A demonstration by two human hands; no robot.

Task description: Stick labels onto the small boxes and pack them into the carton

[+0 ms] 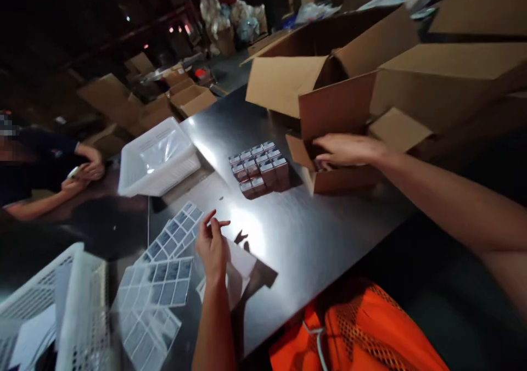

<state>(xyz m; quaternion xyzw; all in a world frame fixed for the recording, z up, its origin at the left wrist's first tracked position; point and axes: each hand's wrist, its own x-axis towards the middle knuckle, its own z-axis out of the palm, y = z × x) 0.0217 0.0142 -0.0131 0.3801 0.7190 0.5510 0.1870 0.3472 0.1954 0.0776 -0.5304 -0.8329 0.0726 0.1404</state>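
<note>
My right hand [348, 150] reaches into a small open cardboard box [343, 181] on the metal table, and the box wall hides its fingertips. Whether it grips anything inside cannot be made out. My left hand [213, 245] hovers over the table with its fingers apart, holding nothing. White paper [241, 258] lies just beside and under it. To its left are sheets of printed labels [171, 280], spread over one another. A block of small boxes [260, 168], stacked in rows, stands on the table between my hands, left of the cardboard box.
A white plastic bin [177, 165] holding clear plastic stands at the table's far left. Nearer is a white perforated basket [88, 305] with papers. Large open cartons [284, 83] stand behind the small box. Another person's hands [84, 173] are at the left.
</note>
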